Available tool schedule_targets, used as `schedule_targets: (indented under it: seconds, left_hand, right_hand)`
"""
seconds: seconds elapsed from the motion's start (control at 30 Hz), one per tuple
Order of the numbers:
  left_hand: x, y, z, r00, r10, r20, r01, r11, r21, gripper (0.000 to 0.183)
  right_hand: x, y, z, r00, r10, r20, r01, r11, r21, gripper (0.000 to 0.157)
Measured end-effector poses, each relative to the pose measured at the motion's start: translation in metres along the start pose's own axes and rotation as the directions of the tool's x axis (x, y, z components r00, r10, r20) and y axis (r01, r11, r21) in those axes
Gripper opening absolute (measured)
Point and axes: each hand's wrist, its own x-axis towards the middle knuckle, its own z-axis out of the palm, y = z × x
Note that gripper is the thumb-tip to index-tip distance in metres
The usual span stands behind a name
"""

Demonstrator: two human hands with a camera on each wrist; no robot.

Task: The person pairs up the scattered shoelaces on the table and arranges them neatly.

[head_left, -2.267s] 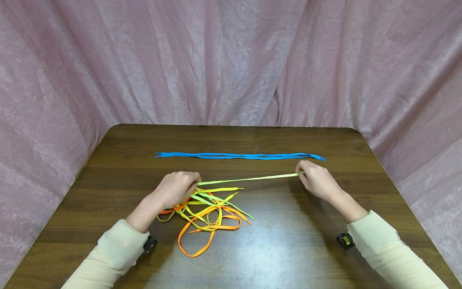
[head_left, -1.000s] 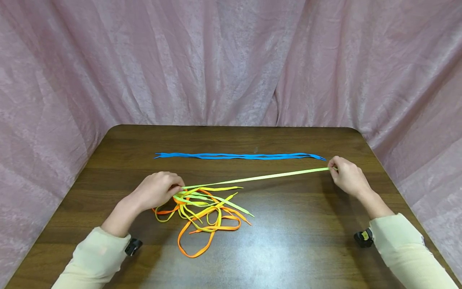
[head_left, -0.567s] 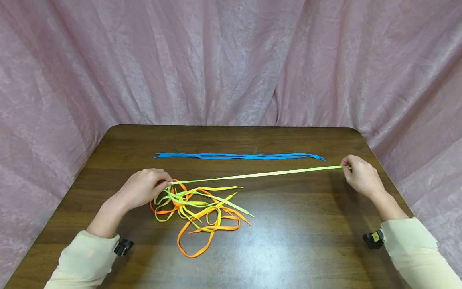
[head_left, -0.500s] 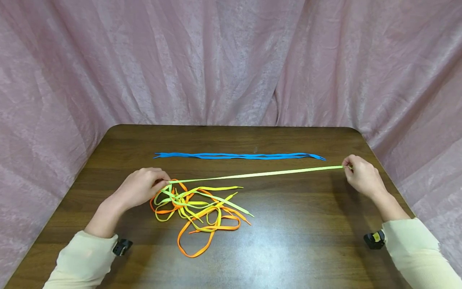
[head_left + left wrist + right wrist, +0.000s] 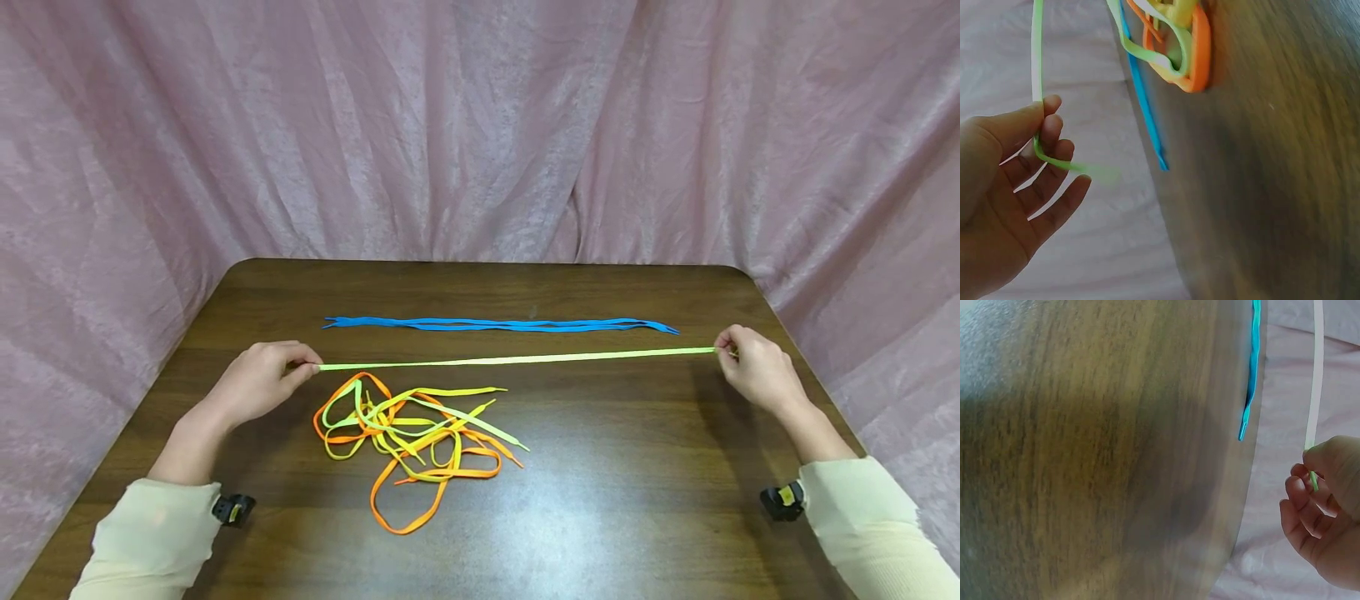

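A light green shoelace (image 5: 517,360) is stretched nearly straight between the two hands, with its shadowless length running above the wooden table. My left hand (image 5: 258,381) pinches it between thumb and index finger; in the left wrist view a short loose end (image 5: 1066,164) trails past the other fingers. At the far side my right hand (image 5: 759,371) pinches the opposite end, whose tip (image 5: 1314,481) peeks out below the thumb. Nearer the body lies a loose tangle of orange (image 5: 411,527), yellow (image 5: 457,392) and light green laces, just in front of the stretched one.
Two strands of blue shoelace (image 5: 495,323) lie side by side, left to right, behind the stretched lace. The brown wooden table (image 5: 637,500) has rounded back corners, and a pink curtain (image 5: 480,125) hangs beyond its back edge.
The hands have moved apart, the left one leftward and the right one rightward, drawing the light green lace out of the tangle to a longer, straight span. The blue laces stay put.
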Motion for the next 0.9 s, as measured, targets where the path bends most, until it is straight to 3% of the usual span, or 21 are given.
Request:
schedule_targets:
  seconds: [0.4,0.67,0.9]
  left_hand:
    - [-0.003,-0.036,0.008,0.996,-0.08,-0.046,0.079,0.997,-0.018,0.01]
    - [0.002,-0.049,0.012,0.988,-0.149,0.046,0.152,0.986,-0.073,0.015]
    - [0.008,-0.064,0.016,0.968,-0.248,0.029,0.249,0.967,-0.048,0.01]
  right_hand:
    - [-0.004,0.0,0.003,1.0,-0.014,-0.009,0.014,1.0,-0.002,0.009]
    - [0.003,-0.003,0.007,1.0,-0.018,0.015,0.018,1.0,0.009,0.007]
    - [0.011,-0.002,0.017,0.999,-0.015,0.048,0.014,1.0,0.013,0.006]
